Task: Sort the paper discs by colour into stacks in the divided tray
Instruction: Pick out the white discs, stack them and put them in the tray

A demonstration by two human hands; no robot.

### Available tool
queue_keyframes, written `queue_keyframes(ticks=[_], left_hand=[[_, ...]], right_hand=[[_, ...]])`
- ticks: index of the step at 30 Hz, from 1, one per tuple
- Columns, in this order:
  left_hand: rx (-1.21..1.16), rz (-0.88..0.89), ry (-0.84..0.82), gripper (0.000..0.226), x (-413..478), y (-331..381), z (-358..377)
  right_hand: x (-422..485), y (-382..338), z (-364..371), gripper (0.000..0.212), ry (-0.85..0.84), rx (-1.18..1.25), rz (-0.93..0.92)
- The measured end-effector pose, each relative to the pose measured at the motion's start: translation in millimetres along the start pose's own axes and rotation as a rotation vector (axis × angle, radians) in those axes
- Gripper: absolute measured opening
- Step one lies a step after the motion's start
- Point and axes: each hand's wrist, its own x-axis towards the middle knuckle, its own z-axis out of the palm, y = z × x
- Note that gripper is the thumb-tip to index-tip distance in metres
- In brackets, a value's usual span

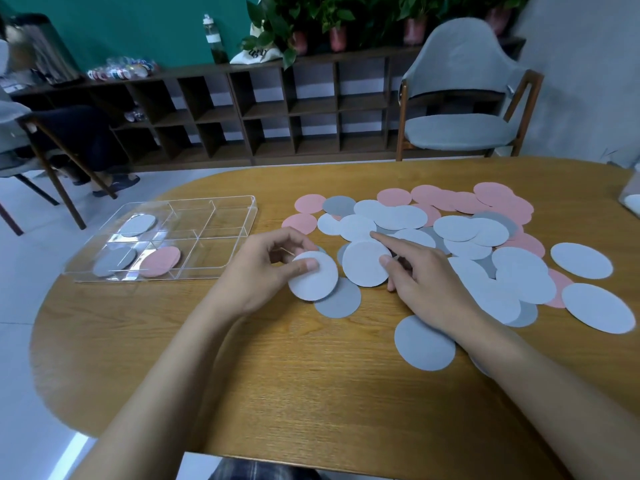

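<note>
A heap of white, grey and pink paper discs (460,233) covers the right half of the wooden table (277,375). My left hand (266,265) pinches a white disc (317,284) between thumb and fingers, just above a grey disc (341,299). My right hand (426,271) holds another white disc (363,265) by its right edge, index finger stretched along its top. The clear divided tray (221,202) lies at the left. It contains a white disc (138,225) at the back left, a grey disc (114,261) at the front left, and a pink disc (161,260) beside the grey one.
A grey chair (460,95) stands behind the table on the right. A dark shelf unit (277,109) with plants runs along the back wall. A seated person's legs (79,140) and another chair are at the far left. A clear container (632,199) sits at the table's right edge.
</note>
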Motion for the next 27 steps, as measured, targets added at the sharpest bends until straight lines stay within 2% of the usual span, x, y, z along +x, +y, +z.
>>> queue_keyframes(ticks=[4, 10, 14, 17, 22, 27], left_hand=[[-0.060, -0.010, -0.008, 0.019, 11.4, 5.9, 27.6], [0.030, 0.017, 0.164, 0.034, 22.1, 6.5, 69.1], [0.160, 0.076, 0.181, 0.020, 28.8, 7.0, 80.3], [0.107, 0.078, 0.206, 0.012, 30.1, 3.4, 83.8], [0.081, 0.124, 0.212, 0.011, 26.5, -1.1, 86.8], [0.113, 0.163, 0.206, 0.014, 23.2, 1.4, 88.8]], right_hand=[[-0.1, -0.8, -2.3, 0.042, 0.014, 0.029, 0.039], [0.7, -2.6, -6.8, 0.044, 0.030, 0.038, 0.060], [3.3, 1.9, -12.0, 0.046, 0.032, 0.018, 0.037], [2.8, 5.3, -14.4, 0.047, -0.014, -0.055, -0.001], [3.2, 7.0, -12.3, 0.053, -0.037, -0.206, -0.087], [4.7, 4.3, -11.6, 0.038, 0.019, -0.177, -0.086]])
